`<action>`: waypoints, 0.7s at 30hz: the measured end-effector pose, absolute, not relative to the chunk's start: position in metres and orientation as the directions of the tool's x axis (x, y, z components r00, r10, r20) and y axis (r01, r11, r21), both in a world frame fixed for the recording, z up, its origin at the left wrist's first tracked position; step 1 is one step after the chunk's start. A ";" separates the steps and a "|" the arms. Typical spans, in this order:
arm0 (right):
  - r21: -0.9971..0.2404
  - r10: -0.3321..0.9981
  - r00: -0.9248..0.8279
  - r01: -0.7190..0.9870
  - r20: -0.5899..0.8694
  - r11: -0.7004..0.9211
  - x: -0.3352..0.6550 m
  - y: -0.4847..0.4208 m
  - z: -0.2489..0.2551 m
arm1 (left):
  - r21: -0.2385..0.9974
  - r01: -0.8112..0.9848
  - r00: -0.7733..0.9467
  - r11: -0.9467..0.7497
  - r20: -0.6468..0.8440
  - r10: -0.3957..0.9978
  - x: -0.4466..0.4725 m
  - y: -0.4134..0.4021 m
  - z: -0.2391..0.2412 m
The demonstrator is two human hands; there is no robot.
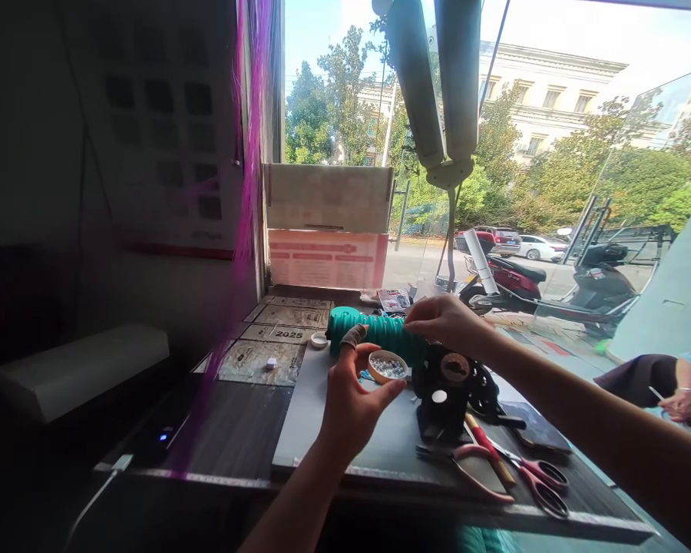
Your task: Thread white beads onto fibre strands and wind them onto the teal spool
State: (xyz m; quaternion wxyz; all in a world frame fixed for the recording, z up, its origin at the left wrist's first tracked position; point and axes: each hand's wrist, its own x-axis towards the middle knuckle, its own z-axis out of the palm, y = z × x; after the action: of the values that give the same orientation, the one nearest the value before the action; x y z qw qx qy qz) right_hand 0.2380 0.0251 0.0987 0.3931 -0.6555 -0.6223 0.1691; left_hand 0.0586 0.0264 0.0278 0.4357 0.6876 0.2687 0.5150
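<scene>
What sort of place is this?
Maybe a small street-side workshop: there's a round cream dish of tiny pale pieces, a black metal machine, and a dark red scooter parked outside.

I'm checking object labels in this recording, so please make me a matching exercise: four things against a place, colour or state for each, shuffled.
Things:
1. round container
2. scissors
3. large cylinder
4. small white block

Descriptions:
A. teal green
B. lying on the printed covering
C. held in the left hand
D. pink-handled

Pairs: 1-C, 2-D, 3-A, 4-B
</scene>
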 end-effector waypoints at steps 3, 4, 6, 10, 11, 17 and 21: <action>-0.674 0.948 0.159 0.735 0.274 0.071 0.237 0.023 0.101 | 0.868 -0.072 0.314 -0.491 0.487 0.815 0.058 0.026 0.028; -0.648 0.944 0.146 0.757 0.295 0.086 0.235 0.020 0.103 | 0.869 -0.073 0.317 -0.490 0.486 0.815 0.057 0.026 0.028; -0.556 0.933 0.067 0.817 0.352 0.151 0.227 0.011 0.108 | 0.876 -0.075 0.326 -0.477 0.474 0.818 0.057 0.025 0.027; -0.187 0.956 -0.155 0.961 0.250 0.205 0.201 -0.007 0.114 | 0.882 -0.110 0.349 -0.459 0.466 0.813 0.058 0.022 0.025; -0.083 0.966 -0.161 0.980 0.203 0.181 0.195 -0.010 0.113 | 0.879 -0.126 0.351 -0.460 0.474 0.808 0.058 0.022 0.024; 0.200 0.991 -0.093 0.977 0.097 0.072 0.178 -0.006 0.103 | 0.871 -0.143 0.363 -0.469 0.487 0.794 0.059 0.019 0.024; 0.170 0.984 -0.118 0.981 0.132 0.095 0.183 -0.003 0.101 | 0.873 -0.159 0.368 -0.462 0.486 0.793 0.060 0.020 0.025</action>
State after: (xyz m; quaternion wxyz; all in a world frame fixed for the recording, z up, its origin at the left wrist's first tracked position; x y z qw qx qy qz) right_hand 0.1833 -0.0030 0.1009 -0.0076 -0.6639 -0.7400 -0.1078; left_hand 0.0600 0.0203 0.0246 0.4641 0.6844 0.2316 0.5124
